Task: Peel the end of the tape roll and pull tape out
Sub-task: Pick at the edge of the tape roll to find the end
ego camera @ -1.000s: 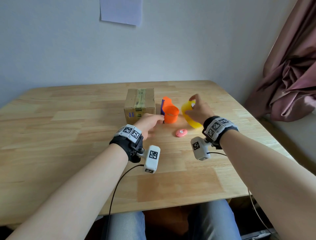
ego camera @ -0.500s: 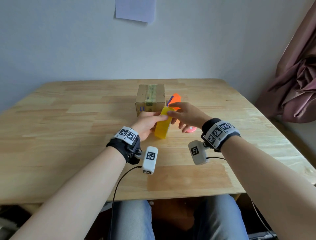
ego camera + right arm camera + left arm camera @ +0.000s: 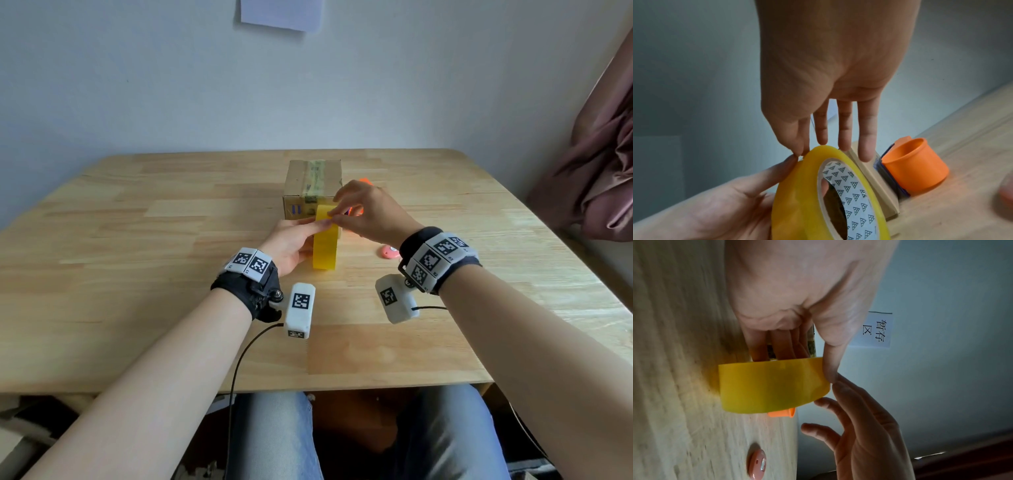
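Note:
A yellow tape roll stands on its edge on the wooden table. My left hand grips it from the left, thumb along the outer band and fingers reaching into the core. My right hand comes from the right. Its thumb and forefinger pinch at the top of the roll, right beside my left thumb tip, while its other fingers stay straight. Whether a tape end has lifted is hidden by the fingertips.
A taped cardboard box stands just behind the roll. An orange tape dispenser sits to the box's right, mostly hidden behind my right hand in the head view. A small pink disc lies to the right of the roll. A paper note hangs on the wall.
My right hand carried the yellow roll from the right side to in front of the box. My left hand took hold of it, and the right fingertips moved to the roll's top.

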`<state>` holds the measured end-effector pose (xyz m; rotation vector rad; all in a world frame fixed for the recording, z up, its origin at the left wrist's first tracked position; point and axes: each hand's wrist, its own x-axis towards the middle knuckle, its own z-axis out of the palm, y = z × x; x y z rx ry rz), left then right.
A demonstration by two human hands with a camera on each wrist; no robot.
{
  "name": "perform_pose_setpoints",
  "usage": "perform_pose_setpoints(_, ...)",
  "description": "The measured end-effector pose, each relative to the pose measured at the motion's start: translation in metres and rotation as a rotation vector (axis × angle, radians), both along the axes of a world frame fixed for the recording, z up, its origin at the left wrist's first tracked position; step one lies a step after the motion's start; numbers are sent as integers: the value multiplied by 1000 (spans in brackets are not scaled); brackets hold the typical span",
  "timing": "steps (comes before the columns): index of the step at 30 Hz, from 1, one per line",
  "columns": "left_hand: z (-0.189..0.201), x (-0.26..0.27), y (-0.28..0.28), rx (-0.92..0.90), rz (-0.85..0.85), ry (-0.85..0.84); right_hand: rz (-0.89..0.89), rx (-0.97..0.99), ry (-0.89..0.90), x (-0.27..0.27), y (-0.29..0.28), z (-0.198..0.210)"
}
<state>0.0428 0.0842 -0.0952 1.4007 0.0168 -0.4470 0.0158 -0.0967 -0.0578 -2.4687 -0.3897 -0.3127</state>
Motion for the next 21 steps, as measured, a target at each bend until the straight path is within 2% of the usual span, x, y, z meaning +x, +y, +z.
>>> perform_pose_setpoints(2,-1,1,1,-1,-22,0,-9,7,47,0,0,1)
perform_pose_setpoints(9,-7,-5,11,14,-195,-6,-57,16,410,7,6,2)
perform_pose_setpoints(14,-14,-8,21,7,-279,7,-34,-3,564,9,12,4)
perform_pose_setpoints(17,-15,-8,25,-6,-290,-3,-39,-12,558,10,14,3)
perform_pose_setpoints(21,-15,-8,21,-9,-240,-27,-64,-55,364,10,16,7)
